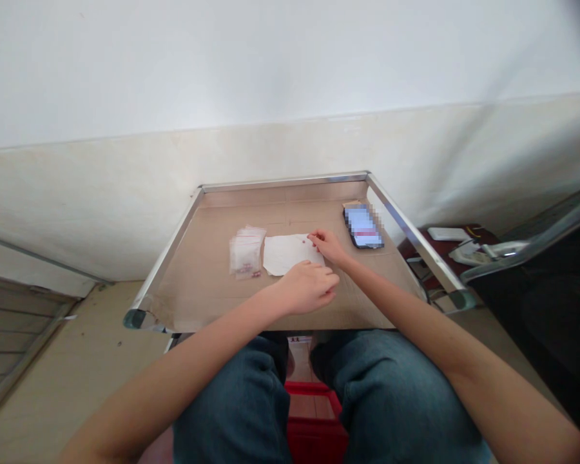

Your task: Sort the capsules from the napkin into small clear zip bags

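A white sheet of paper (283, 252) lies on the cardboard-lined tray table (207, 290), with small reddish pieces near its upper right corner. My right hand (327, 246) is at that corner, its thumb and index finger pinched together; anything between the fingertips is too small to name. Over the paper's lower right part is my left hand (309, 287), its fingers curled together and pointing right; what they hold, if anything, is hidden. Left of the paper sits a stack of small clear plastic bags (247, 248), with small dark reddish items at its lower edge.
A phone (364, 227) with a lit screen lies at the tray's back right. Metal rails (290, 181) frame the tray against the wall. Beyond its right side, a low dark table (428, 243) holds a white box and other items. A red object (314, 438) stands beneath, between the legs.
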{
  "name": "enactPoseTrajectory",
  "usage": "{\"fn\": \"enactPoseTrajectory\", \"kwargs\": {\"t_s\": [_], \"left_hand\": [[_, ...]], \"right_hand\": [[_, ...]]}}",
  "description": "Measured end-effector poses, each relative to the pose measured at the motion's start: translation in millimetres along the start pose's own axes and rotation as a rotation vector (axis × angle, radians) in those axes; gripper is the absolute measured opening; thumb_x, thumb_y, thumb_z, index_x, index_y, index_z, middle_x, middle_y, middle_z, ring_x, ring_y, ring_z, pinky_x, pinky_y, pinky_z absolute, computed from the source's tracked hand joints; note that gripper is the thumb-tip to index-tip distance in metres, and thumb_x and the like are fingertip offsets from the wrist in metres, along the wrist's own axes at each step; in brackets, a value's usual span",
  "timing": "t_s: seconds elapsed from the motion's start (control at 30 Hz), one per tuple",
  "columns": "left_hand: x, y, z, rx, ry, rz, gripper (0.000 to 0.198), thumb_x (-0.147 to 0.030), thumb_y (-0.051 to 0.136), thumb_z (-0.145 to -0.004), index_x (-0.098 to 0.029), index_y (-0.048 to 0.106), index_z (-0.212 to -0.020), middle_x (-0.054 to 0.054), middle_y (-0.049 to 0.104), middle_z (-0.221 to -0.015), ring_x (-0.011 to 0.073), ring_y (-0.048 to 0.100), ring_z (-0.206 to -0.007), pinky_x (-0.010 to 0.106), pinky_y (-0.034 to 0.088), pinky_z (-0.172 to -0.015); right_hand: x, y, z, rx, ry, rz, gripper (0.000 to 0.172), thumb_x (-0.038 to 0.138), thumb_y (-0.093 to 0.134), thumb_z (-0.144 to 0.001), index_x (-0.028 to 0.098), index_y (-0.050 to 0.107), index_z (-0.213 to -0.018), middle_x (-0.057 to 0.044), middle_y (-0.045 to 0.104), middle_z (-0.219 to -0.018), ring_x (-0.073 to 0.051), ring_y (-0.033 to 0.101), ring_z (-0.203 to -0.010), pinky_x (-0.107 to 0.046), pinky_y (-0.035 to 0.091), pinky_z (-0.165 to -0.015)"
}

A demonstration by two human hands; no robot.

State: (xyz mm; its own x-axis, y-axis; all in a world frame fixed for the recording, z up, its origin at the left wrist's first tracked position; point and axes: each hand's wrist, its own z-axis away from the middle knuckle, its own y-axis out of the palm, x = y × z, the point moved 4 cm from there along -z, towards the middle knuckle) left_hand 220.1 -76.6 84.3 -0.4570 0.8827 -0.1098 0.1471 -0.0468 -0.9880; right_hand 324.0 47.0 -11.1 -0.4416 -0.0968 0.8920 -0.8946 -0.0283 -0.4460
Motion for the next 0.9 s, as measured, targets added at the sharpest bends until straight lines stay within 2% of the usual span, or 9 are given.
{"fn": "enactPoseTrajectory", "kwargs": {"t_s": [0.23,0.3,0.4,0.5,0.57,0.7,0.9], "left_hand": [[21.2,16.8,1.8,0.085,-0.062,0.084,0.008,-0.021,0.047,-0.075,-0.017,0.054,-0.073,0.002,0.061,-0.077,0.0146,0.056,-0.073,0.026,0.039,-0.064],[28.8,21.9,2.6,0.116,-0.114,0.109,0.009,-0.019,0.047,-0.074,-0.018,0.055,-0.078,0.002,0.061,-0.081,0.0149,0.057,-0.076,0.025,0.040,-0.066],[34.9,30.1,4.9,0.165,-0.161,0.143,0.023,-0.021,0.048,-0.074,-0.019,0.054,-0.096,0.003,0.062,-0.093,0.0162,0.058,-0.083,0.026,0.041,-0.069],[35.2,37.3,7.3,0.204,-0.165,0.160,0.041,-0.028,0.049,-0.075,-0.020,0.046,-0.114,0.005,0.061,-0.103,0.0180,0.058,-0.089,0.027,0.042,-0.072],[34.0,40.5,7.7,0.219,-0.158,0.157,0.046,-0.032,0.049,-0.075,-0.020,0.043,-0.120,0.006,0.060,-0.106,0.0186,0.057,-0.093,0.027,0.042,-0.073],[29.2,40.6,4.0,0.224,-0.134,0.147,0.045,-0.037,0.048,-0.077,-0.020,0.044,-0.119,0.006,0.061,-0.106,0.0186,0.057,-0.094,0.027,0.041,-0.074],[18.5,34.4,-2.4,0.274,-0.094,0.108,0.038,-0.040,0.046,-0.078,-0.018,0.050,-0.108,0.008,0.063,-0.094,0.0208,0.060,-0.085,0.028,0.043,-0.067]], "right_hand": [[4.4,2.6,0.6,0.019,0.017,0.016,0.018,0.029,0.050,-0.074,0.013,0.059,-0.075,0.000,0.053,-0.056,-0.009,0.047,-0.050,-0.020,0.035,-0.046],[4.8,3.9,0.2,0.032,0.017,0.006,0.018,0.028,0.050,-0.074,0.013,0.060,-0.074,0.000,0.054,-0.057,-0.009,0.047,-0.049,-0.020,0.036,-0.046],[3.2,5.1,-0.4,0.051,0.015,-0.002,0.020,0.029,0.049,-0.074,0.013,0.060,-0.073,0.000,0.054,-0.056,-0.008,0.045,-0.047,-0.020,0.035,-0.045],[0.4,3.7,0.1,0.055,0.014,0.002,0.020,0.030,0.049,-0.074,0.013,0.060,-0.073,0.001,0.053,-0.055,-0.008,0.044,-0.046,-0.019,0.034,-0.044],[-0.4,1.7,1.7,0.063,0.014,0.013,0.020,0.029,0.049,-0.073,0.013,0.060,-0.073,0.001,0.053,-0.055,-0.008,0.044,-0.046,-0.019,0.034,-0.044],[2.6,-3.1,7.6,0.080,-0.009,0.049,0.020,0.030,0.049,-0.073,0.013,0.060,-0.071,0.001,0.054,-0.057,-0.008,0.044,-0.046,-0.019,0.034,-0.044],[8.6,-5.0,19.2,0.146,-0.062,0.090,0.020,0.029,0.048,-0.074,0.013,0.060,-0.074,0.001,0.053,-0.057,-0.008,0.047,-0.047,-0.019,0.035,-0.045]]}}
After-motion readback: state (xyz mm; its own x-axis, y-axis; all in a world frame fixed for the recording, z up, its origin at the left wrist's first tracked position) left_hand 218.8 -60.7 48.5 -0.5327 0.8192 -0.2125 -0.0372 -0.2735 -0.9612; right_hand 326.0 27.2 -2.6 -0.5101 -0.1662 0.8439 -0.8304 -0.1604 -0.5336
